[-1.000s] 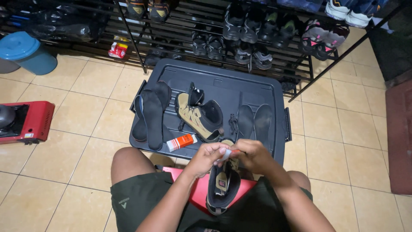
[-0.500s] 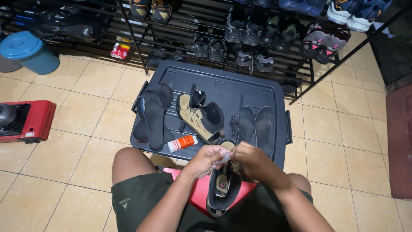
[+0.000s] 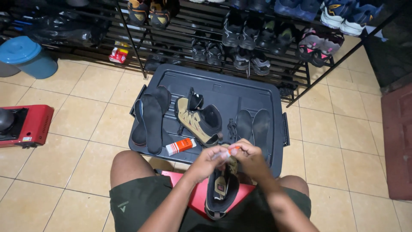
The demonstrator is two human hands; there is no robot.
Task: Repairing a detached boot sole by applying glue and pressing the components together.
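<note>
While both hands pinch a small orange-tipped tube (image 3: 231,150) over the shoe (image 3: 221,191), gluing looks underway. Left hand (image 3: 210,160) and right hand (image 3: 253,158) have fingers closed on it; next needs a careful squeeze.

The person wears dark olive-green shorts (image 3: 141,206) of a plain, matte cloth, with a small pale triangular mark on the left leg near the hem. The hems end above the knees, so both thighs and knees are bare. Both forearms are bare too, with no sleeves reaching into view, and no watch, band or ring shows on the left hand (image 3: 209,161) or the right hand (image 3: 253,158). No gloves cover the fingers (image 3: 234,148). The feet are hidden from view.
</note>
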